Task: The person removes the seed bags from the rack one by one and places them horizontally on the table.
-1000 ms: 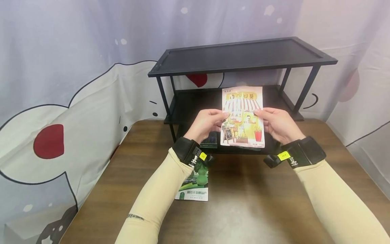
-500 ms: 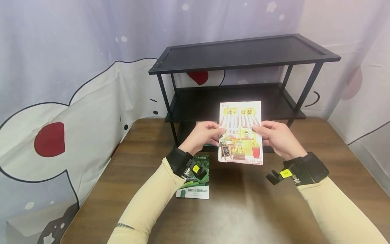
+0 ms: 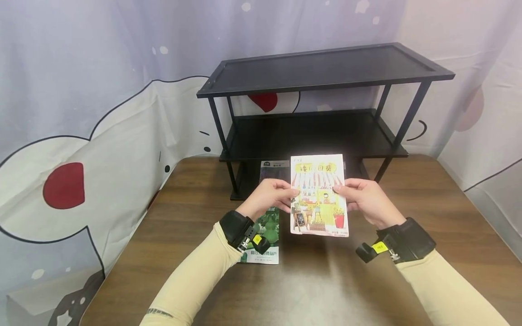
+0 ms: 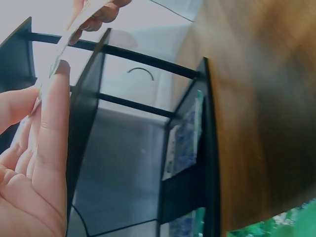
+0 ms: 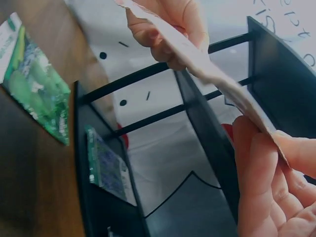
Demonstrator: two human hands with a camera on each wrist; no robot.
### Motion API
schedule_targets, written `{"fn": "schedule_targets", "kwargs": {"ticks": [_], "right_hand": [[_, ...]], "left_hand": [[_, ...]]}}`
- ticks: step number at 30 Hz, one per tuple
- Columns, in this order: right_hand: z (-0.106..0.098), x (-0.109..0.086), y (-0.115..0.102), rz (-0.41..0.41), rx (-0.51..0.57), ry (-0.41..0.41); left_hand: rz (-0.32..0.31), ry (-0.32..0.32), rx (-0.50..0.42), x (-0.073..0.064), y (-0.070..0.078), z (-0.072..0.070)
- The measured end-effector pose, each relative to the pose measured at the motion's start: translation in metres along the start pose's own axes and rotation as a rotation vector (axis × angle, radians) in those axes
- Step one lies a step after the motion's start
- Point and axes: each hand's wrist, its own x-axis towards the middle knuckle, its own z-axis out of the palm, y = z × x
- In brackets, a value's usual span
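A pink and yellow seed packet (image 3: 319, 201), printed with a striped-awning shop front, is held up in front of the rack. My left hand (image 3: 267, 198) pinches its left edge between thumb and fingers. On the opposite edge, my right hand (image 3: 370, 201) does the same. The right wrist view shows the packet edge-on, thin and slightly bent, with the right fingers (image 5: 266, 182) behind it. A green seed packet (image 3: 267, 240) picturing gourds lies on the table below my left wrist, partly covered by it. Behind sits a purple seed packet (image 5: 109, 165) on the rack's bottom shelf.
The black rack (image 3: 322, 70) has three tiers and stands at the back of the wooden table (image 3: 310, 290). In the left wrist view, a second purple packet (image 4: 182, 224) shows on the bottom shelf. A patterned curtain (image 3: 122, 45) hangs behind and beside the table.
Both hands have drawn the pink and yellow seed packet down and back from the rack, toward me. More of the middle shelf and the purple packet now shows. The grip is unchanged.
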Motion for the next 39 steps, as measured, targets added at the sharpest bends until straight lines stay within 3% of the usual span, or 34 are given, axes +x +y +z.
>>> {"fn": "schedule_targets", "kwargs": {"ticks": [5, 16, 22, 26, 32, 39], "right_hand": [[0.004, -0.001, 0.015, 0.03, -0.009, -0.012], [0.011, 0.005, 0.052, 0.119, -0.046, -0.029], [0.019, 0.012, 0.075, 0.165, -0.086, -0.047], [0.025, 0.017, 0.09, 0.231, -0.087, -0.101], [0.032, 0.024, 0.104, 0.283, -0.157, -0.168], [0.035, 0.029, 0.11, 0.329, -0.229, -0.178]], "left_hand": [[-0.013, -0.029, 0.033, -0.001, -0.017, -0.001], [-0.123, -0.069, 0.125, 0.002, -0.052, -0.005], [-0.154, -0.062, 0.303, 0.004, -0.069, -0.003], [-0.191, -0.068, 0.436, 0.003, -0.079, 0.0], [-0.247, -0.047, 0.639, 0.007, -0.083, 0.005], [-0.267, -0.032, 0.787, 0.016, -0.088, 0.009]]}}
